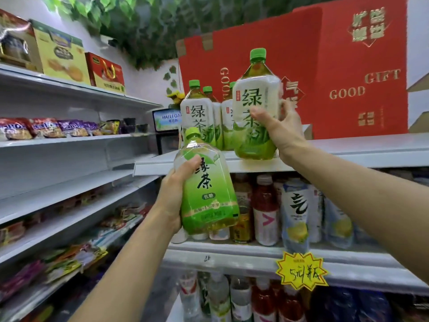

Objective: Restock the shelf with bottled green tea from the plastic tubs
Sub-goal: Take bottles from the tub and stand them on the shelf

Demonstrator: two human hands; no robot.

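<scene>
Forearms reach up from the bottom of the view, one bottle of green tea in each hand. Nearest, the left hand [173,191] wraps the side of a green tea bottle [206,184], thumb across the label and fingers behind; its long axis is nearly upright, the cap leaning a little to the left. This bottle hangs in front of the drinks shelf [255,249], its cap at about the level of the top shelf's front lip, so it must rise and go forward before it can stand.

Farther up, the right hand [282,129] grips a second green tea bottle [256,105] around its lower half, thumb on the front label, fingers behind. That bottle is upright and its base seems to sit at or just above the front edge of the top shelf [348,147]; contact I cannot tell for sure. It is just right of the standing green tea bottles [200,119], close beside the nearest one.

Judging from this, the right hand's bottle is the one being placed. Behind it the red gift boxes [343,73] close off the depth. Open shelf runs to the right, while the left hand's bottle has little room left of the group, near the shelf's end.
</scene>
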